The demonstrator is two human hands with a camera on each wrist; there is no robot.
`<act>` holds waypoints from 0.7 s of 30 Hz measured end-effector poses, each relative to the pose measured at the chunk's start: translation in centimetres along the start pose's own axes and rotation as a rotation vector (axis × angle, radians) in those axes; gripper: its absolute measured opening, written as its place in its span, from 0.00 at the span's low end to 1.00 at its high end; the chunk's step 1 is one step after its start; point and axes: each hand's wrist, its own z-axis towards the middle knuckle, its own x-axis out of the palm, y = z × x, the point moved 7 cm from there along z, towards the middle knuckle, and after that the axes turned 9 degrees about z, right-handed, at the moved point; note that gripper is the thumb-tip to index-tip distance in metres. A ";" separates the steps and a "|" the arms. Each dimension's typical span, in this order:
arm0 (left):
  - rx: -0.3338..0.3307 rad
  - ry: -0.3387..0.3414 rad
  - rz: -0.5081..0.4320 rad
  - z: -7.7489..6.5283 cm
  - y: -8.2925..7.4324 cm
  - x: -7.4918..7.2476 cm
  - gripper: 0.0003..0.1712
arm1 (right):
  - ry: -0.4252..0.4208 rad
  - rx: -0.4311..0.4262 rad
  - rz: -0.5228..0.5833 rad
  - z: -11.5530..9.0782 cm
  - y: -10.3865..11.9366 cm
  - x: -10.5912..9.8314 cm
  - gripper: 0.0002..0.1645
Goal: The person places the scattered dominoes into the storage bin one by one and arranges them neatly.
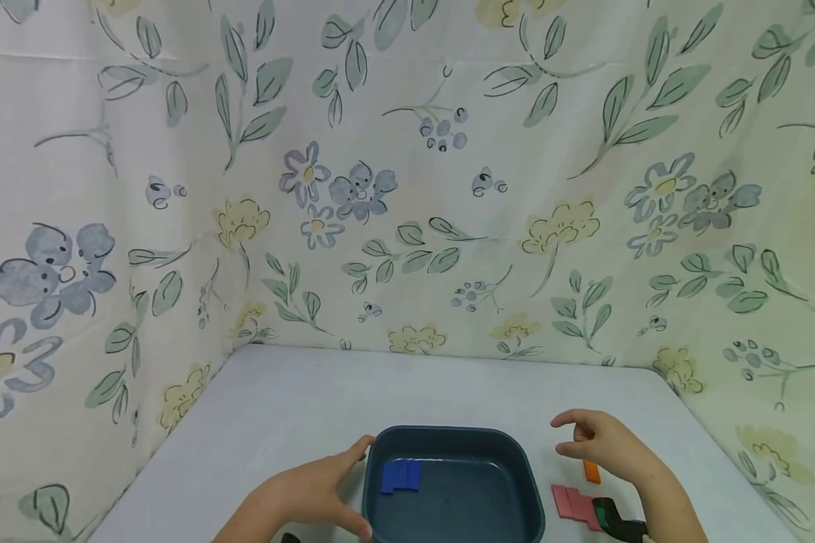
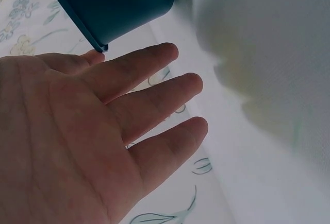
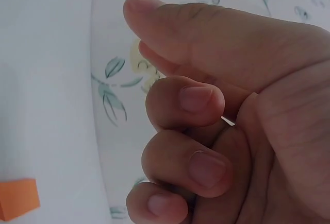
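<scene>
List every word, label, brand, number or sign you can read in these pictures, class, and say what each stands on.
Readable text: none.
No lettering shows on the dark blue rectangular tray, flat blue blocks, flat pinkish-red blocks or small orange block.
The pale floral cloth shows only printed flowers, leaves and berries.
Too small to read, if marked: the black-and-green object beside the pinkish-red blocks.

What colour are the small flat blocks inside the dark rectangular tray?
Blue; the small flat blocks in the tray show best in the head view.
</scene>
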 end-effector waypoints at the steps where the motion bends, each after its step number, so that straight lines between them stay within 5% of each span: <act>1: -0.002 -0.001 -0.002 0.0 0.0 0.0 0.71 | -0.004 0.006 -0.002 0.0 -0.3 -0.2 0.26; 21: -0.001 -0.012 0.012 -0.1 0.0 0.0 0.71 | 0.045 0.067 0.064 0.3 -5.0 -1.5 0.28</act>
